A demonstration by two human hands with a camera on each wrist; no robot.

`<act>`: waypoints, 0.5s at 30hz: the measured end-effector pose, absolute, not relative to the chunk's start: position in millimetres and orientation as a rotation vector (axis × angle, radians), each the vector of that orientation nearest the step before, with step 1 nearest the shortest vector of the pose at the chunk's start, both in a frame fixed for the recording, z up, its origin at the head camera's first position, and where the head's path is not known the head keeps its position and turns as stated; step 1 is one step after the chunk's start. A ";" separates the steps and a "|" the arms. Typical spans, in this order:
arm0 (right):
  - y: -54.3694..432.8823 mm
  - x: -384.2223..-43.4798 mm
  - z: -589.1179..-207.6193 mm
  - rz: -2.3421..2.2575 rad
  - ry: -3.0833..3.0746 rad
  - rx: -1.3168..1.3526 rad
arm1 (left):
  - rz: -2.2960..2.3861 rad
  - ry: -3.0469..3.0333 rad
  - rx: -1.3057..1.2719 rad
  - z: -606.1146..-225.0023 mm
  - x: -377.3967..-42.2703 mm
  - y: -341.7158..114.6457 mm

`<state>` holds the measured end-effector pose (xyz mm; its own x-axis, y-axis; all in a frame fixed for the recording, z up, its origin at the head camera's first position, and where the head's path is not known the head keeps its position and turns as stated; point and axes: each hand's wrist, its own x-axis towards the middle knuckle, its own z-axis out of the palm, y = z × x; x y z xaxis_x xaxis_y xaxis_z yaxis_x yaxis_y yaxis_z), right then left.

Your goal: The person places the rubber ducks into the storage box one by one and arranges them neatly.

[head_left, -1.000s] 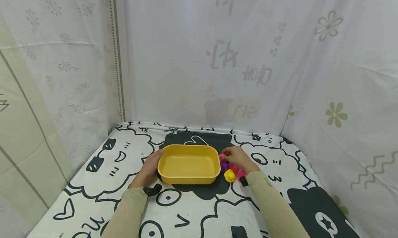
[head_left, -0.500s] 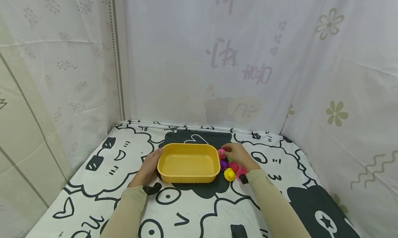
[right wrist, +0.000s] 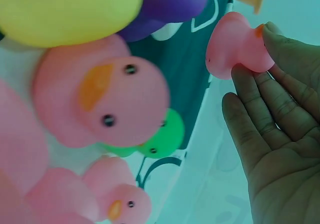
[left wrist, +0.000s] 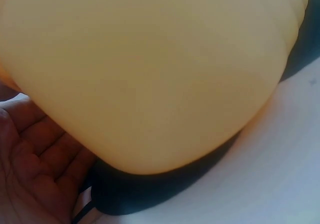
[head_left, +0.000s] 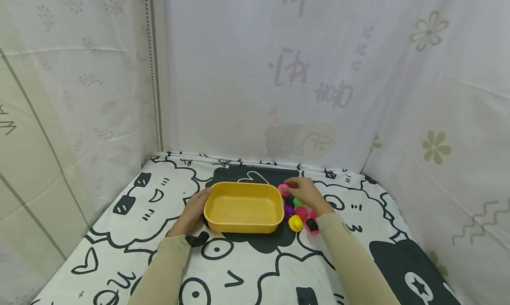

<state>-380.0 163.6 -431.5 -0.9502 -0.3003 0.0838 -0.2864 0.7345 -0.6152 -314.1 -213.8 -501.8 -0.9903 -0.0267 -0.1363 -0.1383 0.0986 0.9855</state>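
An upright yellow plastic tub (head_left: 244, 229) stands on the patterned cloth, its inside bare. My left hand (head_left: 195, 207) rests against the tub's left side, fingertips right at the rim; in the left wrist view the tub wall (left wrist: 150, 84) hides the ends of the fingers. Just past the tub's right rim, my right hand (head_left: 304, 192) pinches a pink rubber duck (right wrist: 232, 46) between thumb and fingers. Close below that hand sit a yellow duck (head_left: 295, 223), a purple duck (right wrist: 172, 6), a green duck (right wrist: 167, 134) and several pink ducks (right wrist: 125, 101).
The white cloth (head_left: 239, 269) with black cartoon drawings covers the table. White printed curtains (head_left: 223, 75) hang at the back and both sides. A black band (head_left: 197, 240) is on my left wrist, and a black piece (head_left: 312, 225) shows by my right wrist.
My right hand has moved slightly away from me with the pink duck, apart from the other ducks, and more of the green duck shows. The left hand stays at the tub.
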 end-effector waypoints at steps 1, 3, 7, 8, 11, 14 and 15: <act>162.4 -380.7 -430.1 -1.047 2.900 -0.492 | 2.047 2.269 -0.171 -501.9 -314.4 -213.9; 160.0 -382.4 -427.3 -1.071 2.896 -0.485 | 2.056 2.267 -0.166 -501.8 -315.0 -214.1; 156.0 -386.2 -421.8 -1.041 2.925 -0.513 | 2.066 2.262 -0.164 -501.3 -316.0 -214.3; 155.4 -387.1 -420.3 -1.023 2.935 -0.521 | 2.065 2.261 -0.168 -501.0 -316.0 -214.2; 153.4 -388.3 -415.2 -0.985 2.959 -0.533 | 2.064 2.254 -0.174 -500.7 -315.8 -213.6; 151.0 -388.1 -409.5 -0.990 2.966 -0.533 | 2.065 2.249 -0.180 -500.4 -315.7 -212.8; 149.7 -387.9 -407.8 -0.998 2.967 -0.538 | 2.068 2.247 -0.178 -500.3 -315.8 -212.8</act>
<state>-387.9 149.7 -407.8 -0.9421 -0.3055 0.1384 -0.3271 0.7454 -0.5808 -315.8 -212.8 -500.3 -0.9898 -0.0295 -0.1396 -0.1416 0.0806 0.9866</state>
